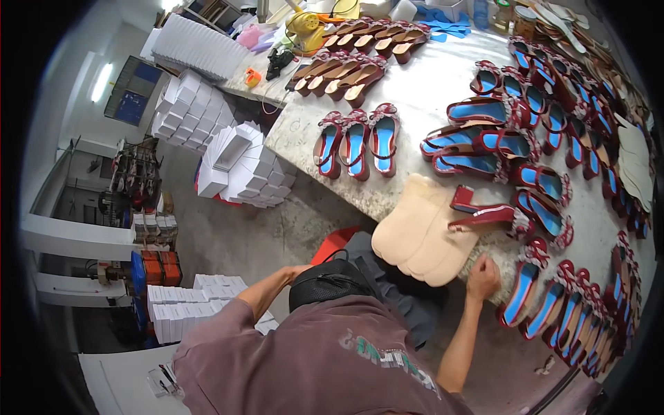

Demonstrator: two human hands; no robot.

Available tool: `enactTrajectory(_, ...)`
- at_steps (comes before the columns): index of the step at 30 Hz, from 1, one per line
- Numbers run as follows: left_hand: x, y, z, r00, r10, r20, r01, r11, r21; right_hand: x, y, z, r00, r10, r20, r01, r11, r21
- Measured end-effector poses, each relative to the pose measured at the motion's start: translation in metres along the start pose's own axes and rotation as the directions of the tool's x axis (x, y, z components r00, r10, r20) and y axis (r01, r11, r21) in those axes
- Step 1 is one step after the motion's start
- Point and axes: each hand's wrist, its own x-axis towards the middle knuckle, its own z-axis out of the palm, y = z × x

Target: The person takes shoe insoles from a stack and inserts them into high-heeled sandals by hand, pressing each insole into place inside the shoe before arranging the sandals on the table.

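Your right hand [483,277] was curled into a loose fist at the near edge of the tabletop [429,90], its knuckles touching the stack of beige insoles [422,235] that overhung that edge. Whether it pinched anything could not be told. Your left hand [299,271] reached down below the table toward a black mesh bag [326,283] at your lap; its fingers were hidden, so how far it was open could not be told.

Just beyond the insoles lay a red block-heeled sandal [484,213] on its side. Around it, red sandals with blue insoles [526,180] crowded the right half of the tabletop, and three more [356,142] stood side by side near the left edge. Tan-lined sandals [346,69] sat in rows toward the far left corner, beside a yellow tool [304,24].

On the floor to the left, white shoe boxes [238,166] were heaped against the table, with more white boxes [183,104] stacked behind and another stack [187,304] near your left elbow. Orange crates [160,266] stood further left on the grey concrete floor [235,235].
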Motion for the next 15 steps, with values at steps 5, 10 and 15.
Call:
enactTrajectory(5,0.003,0.052,-0.062,0.994,0.003,0.105,-0.07,0.762,0.643,-0.009,0.001,0.006,0.995,-0.063,-0.075,0.054,0.993,-0.109)
enactTrajectory(10,0.079,0.048,-0.117,0.989,-0.014,-0.149,0.087,0.864,0.496,-0.01,-0.013,0.002,0.988,-0.045,-0.148,0.021,0.986,-0.165)
enactTrajectory(15,0.19,0.017,-0.245,0.509,0.615,-0.603,-0.094,0.736,0.671,-0.022,0.019,0.013,0.965,0.072,-0.252,-0.112,0.983,-0.146)
